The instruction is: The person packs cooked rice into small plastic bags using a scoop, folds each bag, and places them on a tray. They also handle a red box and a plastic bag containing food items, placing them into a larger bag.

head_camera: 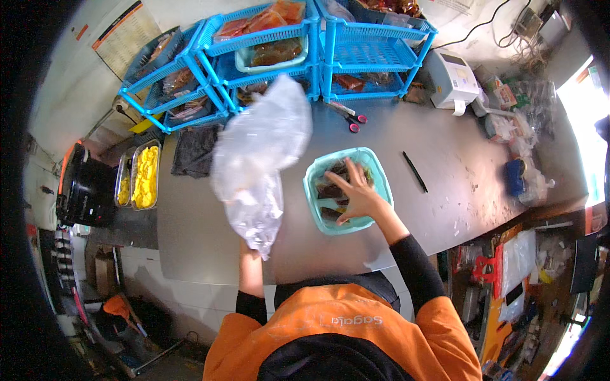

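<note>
My right hand (357,193) reaches into a mint-green plastic basin (312,216) on the steel table, fingers spread over dark packets (330,190) inside. It may touch them, but its grip is on nothing that I can see. A large clear plastic bag (267,143), blurred by motion, rises to the left of the basin. My left forearm runs up into the lower end of this bag. Through the cloudy film my left hand (244,197) shows only faintly, and its fingers are hard to make out.
Blue plastic racks (259,43) with packed food line the back wall. Scissors (355,123) and a black pen (414,171) lie on the steel table (452,205). Trays of yellow pieces (145,177) and a dark cloth (194,151) are at left, a label printer (452,78) at back right.
</note>
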`<state>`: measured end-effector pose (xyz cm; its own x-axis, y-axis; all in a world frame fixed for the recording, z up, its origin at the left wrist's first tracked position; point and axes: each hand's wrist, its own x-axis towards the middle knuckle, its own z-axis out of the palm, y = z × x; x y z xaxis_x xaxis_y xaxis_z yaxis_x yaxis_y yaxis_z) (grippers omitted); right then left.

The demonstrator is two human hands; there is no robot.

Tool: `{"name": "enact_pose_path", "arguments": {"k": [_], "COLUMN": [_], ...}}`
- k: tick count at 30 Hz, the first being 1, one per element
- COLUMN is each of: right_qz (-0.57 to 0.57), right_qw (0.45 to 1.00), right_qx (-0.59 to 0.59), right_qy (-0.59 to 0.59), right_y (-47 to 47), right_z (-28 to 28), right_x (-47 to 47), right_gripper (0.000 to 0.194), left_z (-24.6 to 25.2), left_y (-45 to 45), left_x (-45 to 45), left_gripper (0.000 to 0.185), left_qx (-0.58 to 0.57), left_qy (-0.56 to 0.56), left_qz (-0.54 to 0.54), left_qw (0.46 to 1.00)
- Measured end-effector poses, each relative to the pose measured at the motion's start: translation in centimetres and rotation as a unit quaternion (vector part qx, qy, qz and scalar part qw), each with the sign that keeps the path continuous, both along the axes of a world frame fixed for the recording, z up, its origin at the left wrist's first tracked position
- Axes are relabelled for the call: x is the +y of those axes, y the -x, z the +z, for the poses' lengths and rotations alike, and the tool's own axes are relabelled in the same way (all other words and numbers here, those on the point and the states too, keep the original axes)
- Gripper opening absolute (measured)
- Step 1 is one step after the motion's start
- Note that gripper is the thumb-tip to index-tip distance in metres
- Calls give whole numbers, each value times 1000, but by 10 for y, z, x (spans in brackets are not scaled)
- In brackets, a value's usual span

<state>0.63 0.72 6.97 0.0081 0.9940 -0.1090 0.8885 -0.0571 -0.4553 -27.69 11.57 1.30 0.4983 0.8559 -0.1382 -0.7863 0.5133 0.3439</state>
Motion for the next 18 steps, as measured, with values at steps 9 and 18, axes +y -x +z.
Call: {"name": "enact_pose_path", "arguments": {"k": [9, 18], "right_qz": [-28, -25], "right_qw": [996, 969], "right_qx": [-81, -5], "right_qy": [37, -245], "right_y": [8, -12], "right_z": [-74, -77], "right_x": [33, 55], "right_gripper": [75, 53], "left_z": [21, 44], "left_y": [-28, -34], "left_x": [-29, -9], "left_gripper": [44, 50], "left_qx": [221, 368], "left_qy": [-10, -132], "left_qz": [77, 107], "left_qw": [972, 914]}}
